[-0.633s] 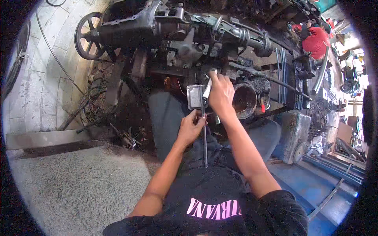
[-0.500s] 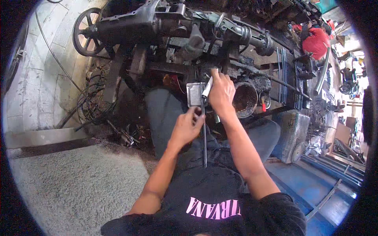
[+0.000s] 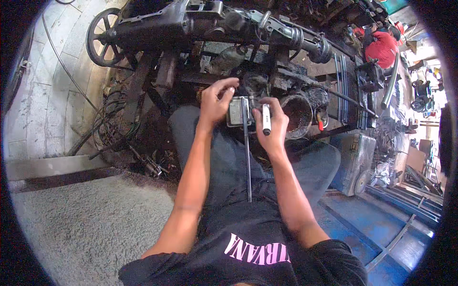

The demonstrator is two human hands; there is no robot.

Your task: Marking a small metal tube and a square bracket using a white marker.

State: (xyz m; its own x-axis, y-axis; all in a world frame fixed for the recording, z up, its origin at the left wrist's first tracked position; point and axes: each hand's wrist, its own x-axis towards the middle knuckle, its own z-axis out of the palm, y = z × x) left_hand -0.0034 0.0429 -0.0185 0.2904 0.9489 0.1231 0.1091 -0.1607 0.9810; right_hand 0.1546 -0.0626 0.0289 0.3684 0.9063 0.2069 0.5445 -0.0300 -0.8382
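My right hand (image 3: pixel 274 126) is closed around a white marker (image 3: pixel 266 117), whose black end points down toward me. My left hand (image 3: pixel 214 102) is raised at the left of a small grey rectangular metal piece (image 3: pixel 235 114). Its thumb and forefinger are bent with a gap between them, and I make out nothing in them. A long thin metal rod (image 3: pixel 247 162) runs from the metal piece back toward my shirt, between my forearms. Neither hand grips the rod. Just beyond my fingers is a dark, greasy machine part (image 3: pixel 256 86).
A dark machine frame with a spoked wheel (image 3: pixel 102 38) spans the far side. Right of my hand sits a round tin (image 3: pixel 296 117), with a red-handled tool (image 3: pixel 320 123) beside it. A grey-blue case (image 3: pixel 352 164) stands at the right. Farther off, a person in red (image 3: pixel 381 50) is bent over.
My left hand has moved up from beside the rod to the far left of the metal piece. My right hand has drawn back and turned, with the marker now pointing toward me.
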